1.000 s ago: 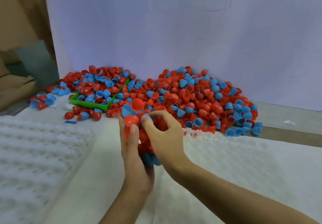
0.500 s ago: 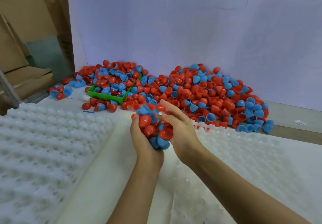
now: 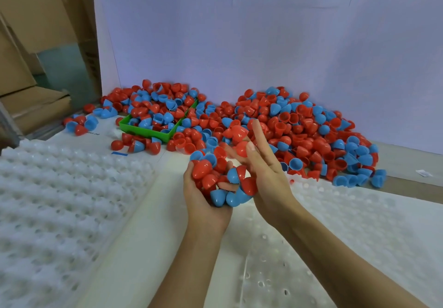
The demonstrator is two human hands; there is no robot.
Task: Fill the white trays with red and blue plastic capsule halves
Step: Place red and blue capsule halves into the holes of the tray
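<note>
A handful of red and blue capsule halves is cupped in the left hand, fingers curled round it, between the two white trays. The right hand is pressed flat against the bunch, fingers straight. The left tray lies left of the hands, the right tray just beneath the right wrist, nearer. The loose pile crowds the bench's far edge; both trays appear unfilled.

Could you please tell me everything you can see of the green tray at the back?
The green tray is a shallow, square-cornered bin of glossy plastic, sitting flat on the white table near the back wall, left of the hands. Red and blue capsule halves heap inside and spill around it, hiding its far rim. Neither hand touches it.
</note>
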